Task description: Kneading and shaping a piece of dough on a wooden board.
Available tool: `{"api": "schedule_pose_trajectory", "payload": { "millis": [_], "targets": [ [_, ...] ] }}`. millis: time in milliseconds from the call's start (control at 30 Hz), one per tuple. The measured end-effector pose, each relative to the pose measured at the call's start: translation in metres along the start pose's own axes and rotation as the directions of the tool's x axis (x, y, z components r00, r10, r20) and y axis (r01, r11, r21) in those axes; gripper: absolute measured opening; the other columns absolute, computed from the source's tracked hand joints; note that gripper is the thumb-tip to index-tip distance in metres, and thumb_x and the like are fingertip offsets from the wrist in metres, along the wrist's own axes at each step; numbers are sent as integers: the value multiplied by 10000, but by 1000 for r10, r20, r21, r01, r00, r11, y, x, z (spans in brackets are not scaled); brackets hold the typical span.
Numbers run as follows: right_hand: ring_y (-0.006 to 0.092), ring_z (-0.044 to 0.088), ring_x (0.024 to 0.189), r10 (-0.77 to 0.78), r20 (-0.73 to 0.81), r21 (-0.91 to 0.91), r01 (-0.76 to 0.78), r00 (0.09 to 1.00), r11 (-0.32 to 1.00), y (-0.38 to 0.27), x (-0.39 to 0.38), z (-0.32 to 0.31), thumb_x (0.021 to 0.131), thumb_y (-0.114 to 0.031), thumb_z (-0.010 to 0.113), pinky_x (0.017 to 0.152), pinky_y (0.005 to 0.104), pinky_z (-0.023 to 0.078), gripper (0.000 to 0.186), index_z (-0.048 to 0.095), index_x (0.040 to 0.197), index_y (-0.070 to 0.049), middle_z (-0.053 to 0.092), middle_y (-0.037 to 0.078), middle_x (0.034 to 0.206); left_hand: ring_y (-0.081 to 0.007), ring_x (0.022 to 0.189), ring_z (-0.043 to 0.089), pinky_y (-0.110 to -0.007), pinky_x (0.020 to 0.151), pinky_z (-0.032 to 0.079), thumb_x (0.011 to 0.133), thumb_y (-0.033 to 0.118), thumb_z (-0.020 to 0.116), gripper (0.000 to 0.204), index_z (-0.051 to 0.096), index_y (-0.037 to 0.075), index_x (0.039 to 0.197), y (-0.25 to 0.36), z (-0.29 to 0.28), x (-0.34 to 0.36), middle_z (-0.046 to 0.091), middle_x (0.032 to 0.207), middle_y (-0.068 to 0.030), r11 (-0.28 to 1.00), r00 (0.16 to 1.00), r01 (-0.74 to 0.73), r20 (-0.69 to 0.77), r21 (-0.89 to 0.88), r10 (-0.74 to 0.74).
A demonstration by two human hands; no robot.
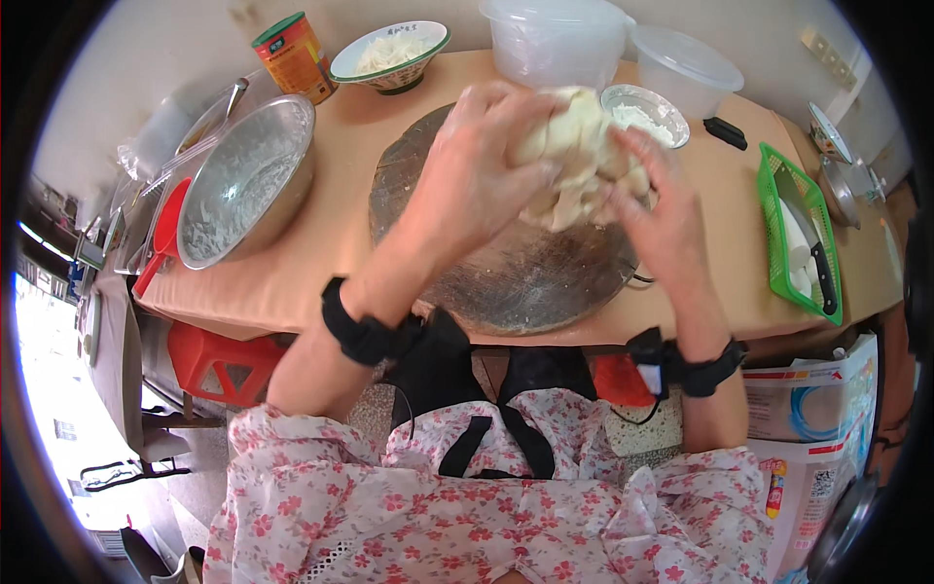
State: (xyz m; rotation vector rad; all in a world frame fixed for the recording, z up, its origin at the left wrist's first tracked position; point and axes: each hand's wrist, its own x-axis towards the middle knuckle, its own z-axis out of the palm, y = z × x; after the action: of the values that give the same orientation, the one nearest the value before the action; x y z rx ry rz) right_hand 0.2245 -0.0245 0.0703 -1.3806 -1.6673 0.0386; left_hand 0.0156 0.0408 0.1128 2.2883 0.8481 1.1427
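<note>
A lumpy, pale ball of dough point(574, 161) is held up in both hands over a round dark wooden board point(525, 282). My left hand point(486, 146) grips the dough from its left side, fingers curled over the top. On the right side, my right hand point(662, 195) presses its fingers into the lower part. The dough's surface is folded and uneven. Patches of flour show on the board. Just behind the dough stands a small bowl of white flour point(647, 112).
To the left lie a floury steel basin point(248, 185) and a red scoop point(167, 229). Behind are a red-orange can point(295, 60), a bowl of white shreds point(391, 54) and plastic tubs point(555, 44). A green basket point(778, 224) holding a knife point(825, 277) sits right.
</note>
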Motion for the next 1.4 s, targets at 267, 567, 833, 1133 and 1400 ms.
{"api": "schedule_pose_trajectory", "payload": {
  "millis": [267,567,833,1133,1400],
  "targets": [
    [381,461,1300,175,267,-151,-138,948,979,73,19,25,899,-274,627,1075,411,381,548,490,1401,-101,472,224,1411,-360,1159,535,-425,989,440,833,234,694,653,404,124,1408,-47,39,47,534,1246,-191,860,858,-20,451,510,-248],
    [378,531,1185,215,267,-257,-145,940,955,60,16,26,920,-211,577,1010,428,426,541,441,1429,-87,532,219,1313,-359,1221,479,-420,1015,417,754,248,767,729,405,125,1374,-68,50,46,525,1268,-188,964,883,35,443,265,-154],
    [361,600,1108,338,293,-201,-288,895,936,43,18,1,920,-183,542,957,435,469,437,552,1339,-61,633,214,1202,-389,1137,551,-443,964,460,676,246,805,702,513,115,1301,-48,43,50,629,1142,-189,977,884,0,456,214,-100],
    [385,596,1086,257,261,-216,-203,931,955,40,-28,-3,903,-153,556,934,430,476,448,542,1341,-60,603,238,1205,-380,1074,598,-430,933,481,737,194,719,649,470,130,1333,-32,43,25,618,1079,-218,974,856,-59,512,221,-65],
    [394,595,1055,202,134,-171,-178,970,969,37,-32,17,884,-155,564,915,451,479,473,526,1349,-78,594,226,1165,-395,1110,569,-438,964,458,741,169,709,695,405,128,1365,-37,39,11,587,1150,-242,985,867,108,473,131,-158]
  ]
}}
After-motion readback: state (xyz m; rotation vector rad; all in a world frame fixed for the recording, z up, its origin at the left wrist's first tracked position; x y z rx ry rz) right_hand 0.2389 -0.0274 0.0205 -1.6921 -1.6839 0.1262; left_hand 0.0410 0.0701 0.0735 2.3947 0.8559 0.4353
